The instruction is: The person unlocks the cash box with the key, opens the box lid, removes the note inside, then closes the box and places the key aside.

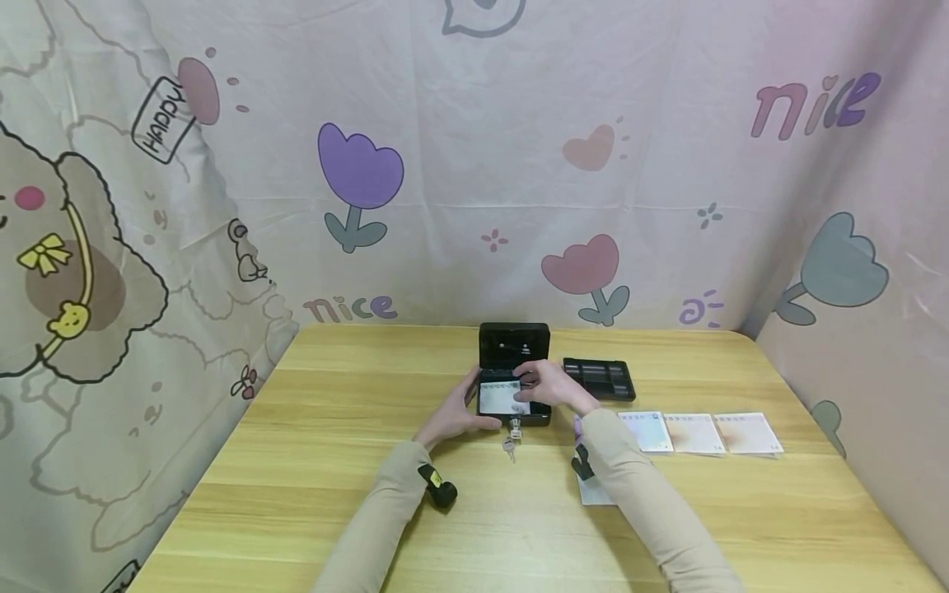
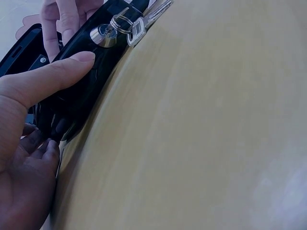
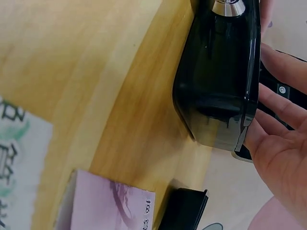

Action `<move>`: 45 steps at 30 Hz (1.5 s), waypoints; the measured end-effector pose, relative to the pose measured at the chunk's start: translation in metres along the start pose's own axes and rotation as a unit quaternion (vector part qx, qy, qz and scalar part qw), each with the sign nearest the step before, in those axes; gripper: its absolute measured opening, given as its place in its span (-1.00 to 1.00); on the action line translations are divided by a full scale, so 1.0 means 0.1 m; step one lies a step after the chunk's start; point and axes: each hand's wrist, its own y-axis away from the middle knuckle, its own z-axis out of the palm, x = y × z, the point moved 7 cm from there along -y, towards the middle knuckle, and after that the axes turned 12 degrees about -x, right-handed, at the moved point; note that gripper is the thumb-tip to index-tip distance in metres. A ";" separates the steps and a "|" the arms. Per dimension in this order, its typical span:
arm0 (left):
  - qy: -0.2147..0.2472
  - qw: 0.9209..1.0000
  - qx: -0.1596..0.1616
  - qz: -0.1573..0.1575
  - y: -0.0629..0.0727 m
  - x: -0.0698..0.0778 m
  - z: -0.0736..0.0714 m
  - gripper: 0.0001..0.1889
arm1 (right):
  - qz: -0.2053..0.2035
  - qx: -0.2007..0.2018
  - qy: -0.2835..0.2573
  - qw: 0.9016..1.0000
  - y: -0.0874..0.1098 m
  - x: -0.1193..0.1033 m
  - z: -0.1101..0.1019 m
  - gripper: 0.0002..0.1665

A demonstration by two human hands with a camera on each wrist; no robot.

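A small black cash box point(image 1: 539, 420) stands on the table with its lid point(image 1: 514, 338) raised. Pale banknotes point(image 1: 497, 397) lie inside it. My left hand point(image 1: 461, 412) grips the box's left end, thumb point(image 2: 62, 76) across the front face and the other fingers around the side. From the right, my right hand point(image 1: 550, 384) reaches over the rim, its fingers point(image 3: 280, 103) extended into the box above the notes; their tips are hidden behind the wall in the right wrist view. A key point(image 2: 138, 32) hangs on a ring from the silver front lock point(image 2: 102, 36).
A black compartment tray point(image 1: 599, 380) lies right of the box. Several banknote piles sit in a row on the right, including a bluish one point(image 1: 645, 431) and a brownish one point(image 1: 747, 434). A purple note point(image 3: 108, 203) and a greenish note point(image 3: 21, 163) lie partly under my right sleeve point(image 1: 645, 486).
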 end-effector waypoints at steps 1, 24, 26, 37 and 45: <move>0.001 1.000 0.000 0.001 0.00 0.00 0.00 0.27 | -0.002 -0.001 0.001 1.000 0.00 0.00 0.00 -0.45; 0.015 1.000 0.005 0.012 0.00 0.03 0.01 0.25 | -0.014 0.030 -0.003 0.999 -0.02 -0.05 -0.04 -0.56; 0.013 1.000 0.006 0.010 0.00 0.02 0.01 0.25 | -0.015 0.031 -0.006 0.999 -0.03 -0.07 -0.04 -0.57; 0.009 1.000 0.004 0.010 -0.01 0.00 0.01 0.23 | -0.019 0.055 0.005 0.998 -0.10 -0.10 -0.02 -0.67; 0.004 1.000 0.006 0.013 0.01 0.01 0.01 0.23 | -0.034 0.067 0.000 0.997 -0.14 -0.13 -0.01 -0.79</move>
